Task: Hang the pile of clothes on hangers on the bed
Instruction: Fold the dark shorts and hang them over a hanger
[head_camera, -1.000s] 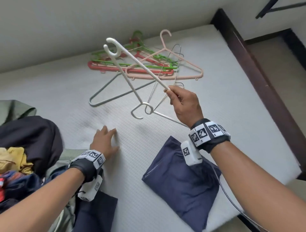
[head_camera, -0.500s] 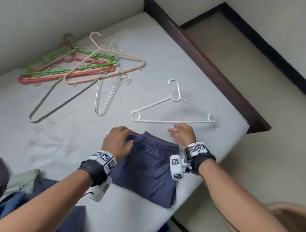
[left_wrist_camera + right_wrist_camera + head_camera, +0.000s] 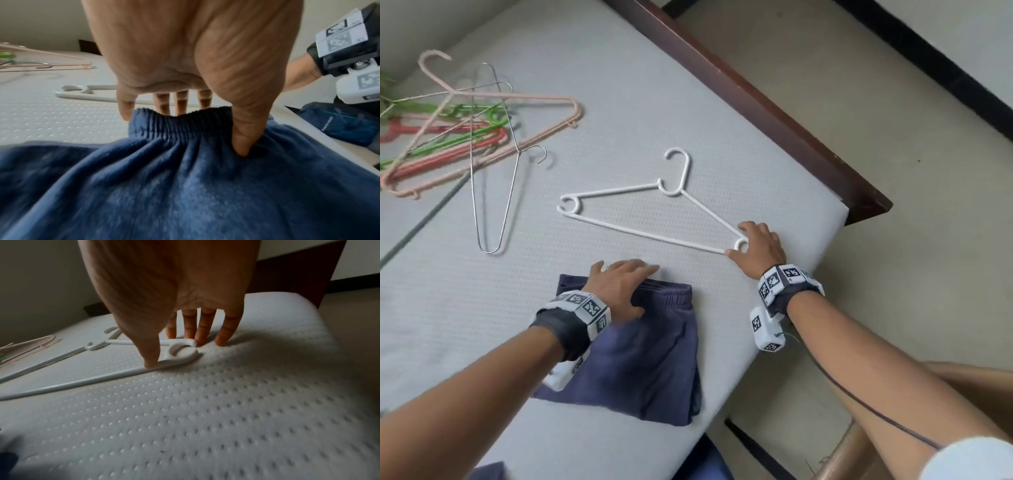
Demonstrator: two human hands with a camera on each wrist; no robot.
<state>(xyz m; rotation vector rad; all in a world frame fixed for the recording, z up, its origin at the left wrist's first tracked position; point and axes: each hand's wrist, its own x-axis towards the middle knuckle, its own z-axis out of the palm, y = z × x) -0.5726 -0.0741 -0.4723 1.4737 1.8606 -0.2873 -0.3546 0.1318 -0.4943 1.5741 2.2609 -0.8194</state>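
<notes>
A white plastic hanger (image 3: pixel 640 233) lies flat on the mattress (image 3: pixel 482 308), hook pointing away from me. My right hand (image 3: pixel 739 240) is at its right end: the thumb presses the bottom bar by the end loop (image 3: pixel 180 353) and straight fingers (image 3: pixel 205 327) touch the mattress just past it. Navy shorts (image 3: pixel 647 359) lie near the bed's front edge. My left hand (image 3: pixel 633 284) lies flat over the bunched elastic waistband (image 3: pixel 176 123), thumb pushed into the fabric and fingers straight beyond the band.
A heap of pink, green, red and wire hangers (image 3: pixel 482 137) sits at the far left of the bed. The dark wooden bed frame (image 3: pixel 774 120) runs along the right, with bare floor (image 3: pixel 893 240) past it. More dark cloth (image 3: pixel 489 472) lies at the bottom edge.
The right hand laid the raised white hanger on the bed, rested beside the shorts, then moved to the hanger's right end. The left hand moved from the mattress onto the shorts' waistband.
</notes>
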